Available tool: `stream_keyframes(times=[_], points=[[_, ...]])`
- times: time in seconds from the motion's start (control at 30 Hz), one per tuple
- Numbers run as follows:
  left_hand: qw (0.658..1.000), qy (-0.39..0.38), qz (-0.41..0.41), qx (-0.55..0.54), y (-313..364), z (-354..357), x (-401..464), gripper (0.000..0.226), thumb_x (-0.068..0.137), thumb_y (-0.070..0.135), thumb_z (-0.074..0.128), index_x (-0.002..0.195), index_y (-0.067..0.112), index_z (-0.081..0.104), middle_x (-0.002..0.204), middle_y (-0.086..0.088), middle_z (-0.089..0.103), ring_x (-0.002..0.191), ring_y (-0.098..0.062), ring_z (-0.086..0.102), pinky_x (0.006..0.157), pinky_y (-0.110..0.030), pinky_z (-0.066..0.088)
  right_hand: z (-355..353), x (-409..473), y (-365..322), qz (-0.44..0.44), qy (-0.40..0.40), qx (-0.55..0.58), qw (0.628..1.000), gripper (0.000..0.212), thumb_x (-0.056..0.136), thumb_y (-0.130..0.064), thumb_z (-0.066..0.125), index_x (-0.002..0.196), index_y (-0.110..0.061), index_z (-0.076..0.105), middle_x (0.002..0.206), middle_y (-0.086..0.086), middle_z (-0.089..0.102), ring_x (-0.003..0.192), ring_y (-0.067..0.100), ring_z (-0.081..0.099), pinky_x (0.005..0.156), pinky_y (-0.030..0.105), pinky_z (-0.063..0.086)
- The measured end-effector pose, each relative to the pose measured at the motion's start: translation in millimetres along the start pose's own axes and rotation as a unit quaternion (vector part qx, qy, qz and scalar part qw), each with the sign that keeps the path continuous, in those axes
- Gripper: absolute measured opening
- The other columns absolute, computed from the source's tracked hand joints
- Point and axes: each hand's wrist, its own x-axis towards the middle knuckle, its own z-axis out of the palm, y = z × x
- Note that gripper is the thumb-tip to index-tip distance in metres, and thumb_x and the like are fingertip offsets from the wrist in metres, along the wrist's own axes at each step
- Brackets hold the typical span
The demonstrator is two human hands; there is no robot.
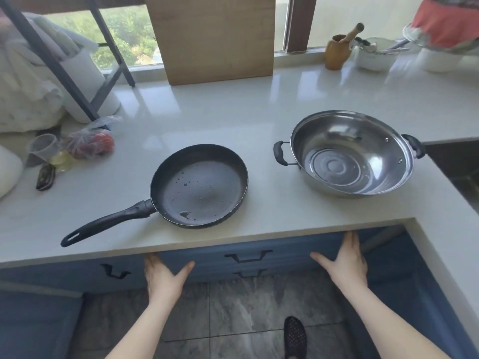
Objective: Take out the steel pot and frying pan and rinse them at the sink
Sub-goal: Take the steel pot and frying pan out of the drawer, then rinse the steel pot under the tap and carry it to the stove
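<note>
The steel pot (350, 154) sits on the pale, glossy tabletop (233, 120) toward the right, upright, with black handles on either side and a little water in its bottom. To its left and a bit nearer lies the frying pan (199, 185), dark inside with a few droplets, its long black handle pointing left toward the near edge. The two are apart, not touching.

Both hands are spread flat, fingers extended and holding nothing, pressed against the blue drawer front (220, 257) just below the tabletop's near edge: the left hand (163, 278) at the left, the right hand (347, 263) at the right, with a black drawer pull (248, 256) between them.

At the far side a wooden board (215, 37) leans against the window. A wooden mortar with pestle (339, 50) stands far right. A plastic bag holding something red (90, 141) lies far left. The floor (246, 307) is grey stone tile.
</note>
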Motion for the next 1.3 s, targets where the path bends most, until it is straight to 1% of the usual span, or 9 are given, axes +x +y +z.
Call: stream_keyframes(times=[0.13, 0.23, 0.33, 0.53, 0.7, 0.87, 1.03, 1.17, 1.3], points=[[0.995, -0.083, 0.042, 0.040, 13, -6, -31, 0.114, 0.076, 0.053, 0.075, 0.154, 0.000, 0.012, 0.160, -0.019, 0.019, 0.149, -0.031, 0.015, 0.119, -0.044, 0.020, -28, -24, 4, -0.012, -0.005, 0.014, 1.000, 0.117, 0.071, -0.065, 0.071, 0.155, -0.017, 0.005, 0.163, 0.000, 0.005, 0.148, 0.020, 0.014, 0.108, 0.053, 0.034], [0.974, -0.153, 0.157, 0.054, 43, -6, -69, 0.107, 0.079, 0.054, 0.072, 0.156, 0.010, 0.011, 0.162, -0.009, 0.018, 0.150, -0.022, 0.012, 0.121, -0.037, 0.018, -54, -44, 5, -0.010, -0.002, 0.049, 0.999, 0.115, 0.073, -0.064, 0.070, 0.155, -0.020, 0.004, 0.163, -0.002, 0.004, 0.148, 0.019, 0.013, 0.108, 0.053, 0.034], [0.937, -0.198, 0.286, 0.043, 94, -10, -96, 0.101, 0.083, 0.052, 0.069, 0.157, 0.019, 0.008, 0.162, 0.005, 0.013, 0.149, -0.011, 0.008, 0.121, -0.029, 0.015, -88, -51, 3, -0.025, 0.013, 0.085, 0.996, 0.111, 0.076, -0.058, 0.071, 0.155, -0.021, 0.003, 0.162, -0.003, 0.005, 0.148, 0.017, 0.012, 0.111, 0.051, 0.031], [0.887, -0.169, 0.426, 0.050, 215, -7, -106, 0.098, 0.086, 0.049, 0.067, 0.157, 0.020, 0.007, 0.162, 0.005, 0.011, 0.149, -0.009, 0.007, 0.118, -0.022, 0.007, -167, -11, -1, -0.066, 0.079, 0.105, 0.989, 0.108, 0.078, -0.052, 0.073, 0.156, -0.018, 0.006, 0.161, 0.003, 0.013, 0.147, 0.018, 0.014, 0.115, 0.040, 0.026], [0.880, -0.150, 0.443, 0.082, 295, 13, -71, 0.108, 0.081, 0.052, 0.072, 0.157, 0.018, 0.004, 0.163, 0.001, 0.008, 0.149, -0.015, 0.007, 0.122, -0.033, 0.012, -220, 60, 8, -0.098, 0.085, 0.022, 0.991, 0.118, 0.071, -0.063, 0.071, 0.156, -0.016, 0.003, 0.163, 0.002, 0.007, 0.149, 0.017, 0.010, 0.117, 0.037, 0.021], [0.867, -0.152, 0.413, 0.233, 343, 35, -30, 0.126, 0.074, 0.063, 0.072, 0.156, 0.013, -0.010, 0.163, -0.001, -0.014, 0.151, -0.019, -0.012, 0.123, -0.034, 0.002, -261, 128, 18, -0.145, -0.022, -0.092, 0.985, 0.132, 0.062, -0.068, 0.076, 0.156, -0.020, -0.004, 0.163, -0.004, -0.004, 0.149, 0.016, 0.002, 0.118, 0.038, 0.016], [0.842, -0.175, 0.397, 0.321, 364, 42, 2, 0.140, 0.064, 0.070, 0.075, 0.155, 0.011, -0.014, 0.162, -0.002, -0.019, 0.150, -0.020, -0.016, 0.123, -0.036, 0.003, -278, 179, 18, -0.188, -0.106, -0.172, 0.961, 0.135, 0.062, -0.067, 0.076, 0.155, -0.019, -0.009, 0.162, -0.005, -0.013, 0.149, 0.015, -0.006, 0.118, 0.037, 0.011], [0.833, -0.216, 0.390, 0.327, 370, 44, 11, 0.142, 0.061, 0.070, 0.077, 0.155, 0.013, -0.014, 0.163, 0.000, -0.017, 0.150, -0.018, -0.016, 0.123, -0.033, 0.002, -276, 208, 13, -0.213, -0.154, -0.177, 0.948, 0.138, 0.059, -0.066, 0.079, 0.155, -0.023, -0.011, 0.162, -0.008, -0.014, 0.149, 0.013, -0.007, 0.119, 0.039, 0.009], [0.838, -0.249, 0.391, 0.288, 375, 43, 15, 0.159, 0.035, 0.093, 0.059, 0.156, 0.018, -0.012, 0.163, 0.003, -0.015, 0.149, -0.014, -0.016, 0.120, -0.029, 0.000, -268, 227, 6, -0.236, -0.213, -0.141, 0.938, 0.140, 0.058, -0.058, 0.084, 0.154, -0.025, -0.013, 0.161, -0.011, -0.017, 0.148, 0.009, -0.010, 0.120, 0.031, 0.006]])
